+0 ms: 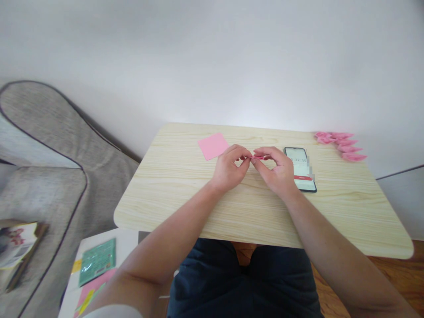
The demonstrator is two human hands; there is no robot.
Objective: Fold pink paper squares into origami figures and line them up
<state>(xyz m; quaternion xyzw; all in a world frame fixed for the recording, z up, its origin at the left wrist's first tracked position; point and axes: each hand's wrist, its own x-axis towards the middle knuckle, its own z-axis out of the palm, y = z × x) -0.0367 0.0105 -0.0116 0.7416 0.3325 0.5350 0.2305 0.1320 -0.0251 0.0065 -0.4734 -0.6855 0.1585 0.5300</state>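
Note:
Both hands meet over the middle of the wooden table (185, 198), pinching a small folded piece of pink paper (258, 157) between them. My left hand (232, 167) grips its left end with thumb and forefinger. On its right end, my right hand (275, 170) has the thumb below and the fingers above. The fingers hide most of the folded paper, so its exact shape cannot be made out. A flat square of pink paper (212, 145) lies just behind and left of my left hand.
A phone (301, 170) with a lit screen lies right of my right hand. Several folded pink paper pieces (347, 148) sit at the table's back right, near the white wall (232, 66). To the left are a grey sofa (43, 132) and a green packet (98, 261) on a lower white surface.

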